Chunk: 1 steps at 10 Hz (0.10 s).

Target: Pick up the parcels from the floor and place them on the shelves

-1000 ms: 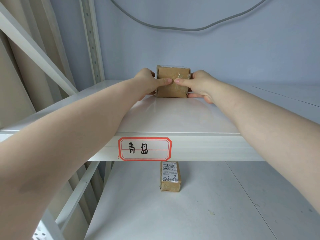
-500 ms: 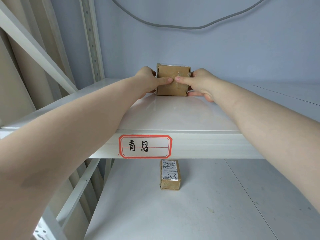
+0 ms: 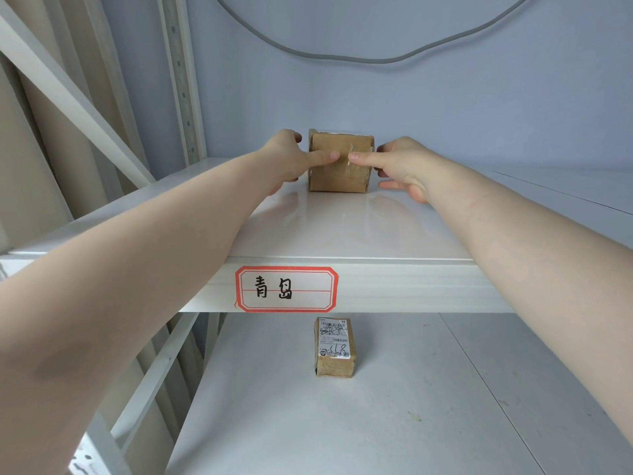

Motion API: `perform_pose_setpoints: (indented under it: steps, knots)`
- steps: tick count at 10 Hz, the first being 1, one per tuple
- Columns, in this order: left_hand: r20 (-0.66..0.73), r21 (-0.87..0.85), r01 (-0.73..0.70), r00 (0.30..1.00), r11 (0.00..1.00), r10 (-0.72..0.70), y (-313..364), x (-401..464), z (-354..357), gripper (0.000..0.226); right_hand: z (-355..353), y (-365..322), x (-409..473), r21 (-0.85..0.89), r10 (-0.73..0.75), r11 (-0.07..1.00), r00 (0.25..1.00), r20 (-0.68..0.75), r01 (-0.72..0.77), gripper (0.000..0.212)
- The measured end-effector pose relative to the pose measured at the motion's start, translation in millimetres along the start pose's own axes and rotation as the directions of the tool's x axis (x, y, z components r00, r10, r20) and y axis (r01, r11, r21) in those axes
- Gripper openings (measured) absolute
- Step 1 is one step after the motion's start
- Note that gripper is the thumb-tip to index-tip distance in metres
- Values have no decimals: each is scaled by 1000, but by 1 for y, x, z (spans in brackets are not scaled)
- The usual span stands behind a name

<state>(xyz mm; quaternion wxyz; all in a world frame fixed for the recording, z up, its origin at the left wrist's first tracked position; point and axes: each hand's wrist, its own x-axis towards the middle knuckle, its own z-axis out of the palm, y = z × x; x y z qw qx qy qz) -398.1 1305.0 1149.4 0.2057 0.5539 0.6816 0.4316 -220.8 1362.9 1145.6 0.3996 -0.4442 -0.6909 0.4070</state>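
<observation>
A small brown cardboard parcel (image 3: pixel 340 164) wrapped in clear tape stands upright at the back of the upper white shelf (image 3: pixel 342 234), near the wall. My left hand (image 3: pixel 289 159) cups its left side with the thumb pressed on the front face. My right hand (image 3: pixel 400 164) is at its right side, thumb tip on the front face and the lower fingers spread just above the shelf. A second, flatter brown parcel (image 3: pixel 334 347) with a white shipping label lies on the lower shelf (image 3: pixel 376 423), straight below.
A red-bordered label (image 3: pixel 286 289) with handwritten characters is stuck on the upper shelf's front edge. A perforated upright post (image 3: pixel 181 77) and diagonal braces stand at the left. A grey cable (image 3: pixel 370 58) sags across the blue wall. Beige curtain hangs at far left.
The parcel has stayed at the back of the upper shelf. My right hand's fingers have spread a little away from the parcel's right side; my left hand has barely moved.
</observation>
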Motion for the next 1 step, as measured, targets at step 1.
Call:
perform_pose_setpoints:
  steps: [1]
  knots:
    - [-104, -63, -86, 991, 994, 79, 3, -1, -5, 95, -7, -1, -2, 40, -18, 999, 999, -46, 20, 102]
